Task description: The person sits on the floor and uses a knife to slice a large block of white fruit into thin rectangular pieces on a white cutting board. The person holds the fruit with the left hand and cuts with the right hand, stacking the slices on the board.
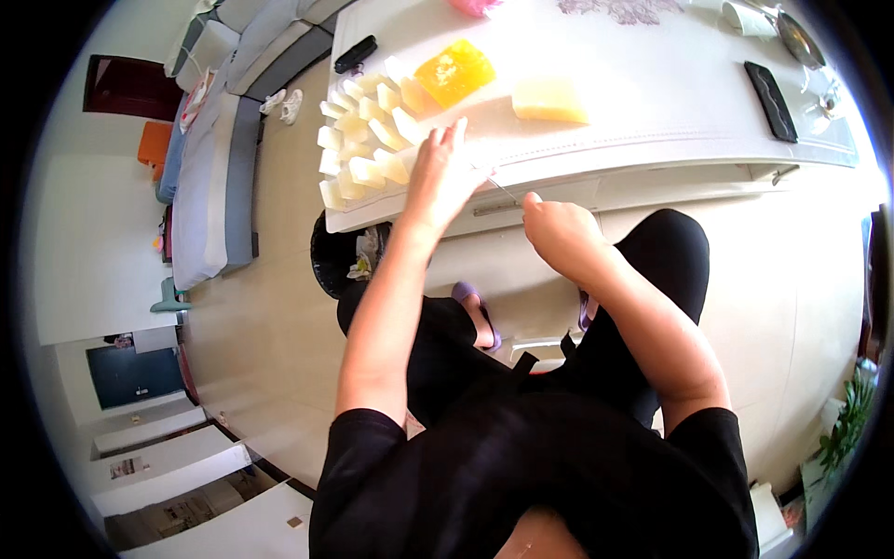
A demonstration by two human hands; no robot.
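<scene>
My right hand (562,227) is closed on a thin, wire-like metal thing (504,190) in front of the table's edge. It runs up and left towards the thumb side of my left hand (447,168). That hand is at the table's edge with some fingers stretched out; whether it grips the thin thing cannot be told. Beyond and left of it, several pale yellow pieces (369,108) stand in rough rows on the white table (663,91). Next to them lies a bright orange-yellow block (455,73). Further right is a paler yellow block (550,100). What these are made of is unclear.
A black phone (770,101), a white cup (747,19) and a metal bowl (800,42) are at the table's right. A small black object (356,54) lies at its left. Below the table's left corner stands a black bin (332,258). A grey sofa (216,175) is further left.
</scene>
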